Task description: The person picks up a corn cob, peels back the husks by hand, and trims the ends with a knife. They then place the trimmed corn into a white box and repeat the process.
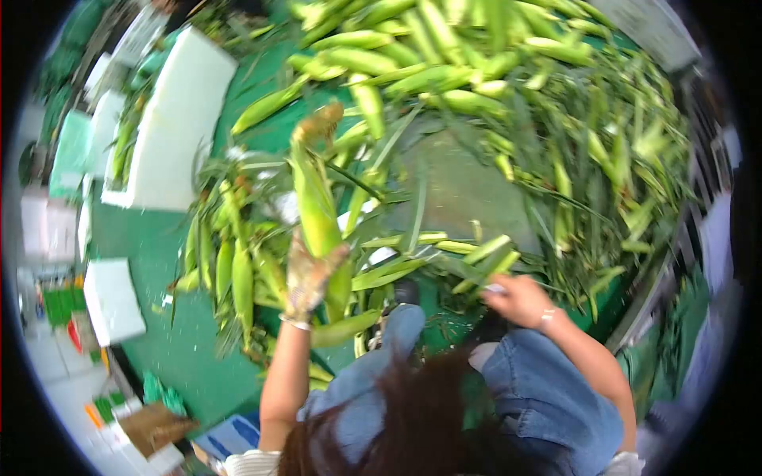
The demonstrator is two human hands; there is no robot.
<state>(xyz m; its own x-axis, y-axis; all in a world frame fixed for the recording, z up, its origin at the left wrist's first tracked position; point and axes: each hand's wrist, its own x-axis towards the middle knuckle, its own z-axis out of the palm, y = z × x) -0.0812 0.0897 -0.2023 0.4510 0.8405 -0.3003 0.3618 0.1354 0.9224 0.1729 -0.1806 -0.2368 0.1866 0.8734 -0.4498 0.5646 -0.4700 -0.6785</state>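
Observation:
My left hand (308,279), in a stained glove, is wrapped round an ear of corn (315,202) in its green husk. The ear points away from me, with brown silk (319,123) at its far tip. My bare right hand (520,300) is closed near my right knee. A small pale thing shows at its fingertips, too small and blurred to name. Just beyond that hand lie pale green cut stalk or husk pieces (488,254). Beside the left hand, several husked-in ears (242,274) lie in a heap on the green floor.
A large pile of corn ears (429,47) spreads across the back. Loose leaves and husks (587,159) are heaped on the right. A white foam box (171,119) stands at the left, with a white foam piece (113,300) nearer me. The green floor (190,333) shows between them.

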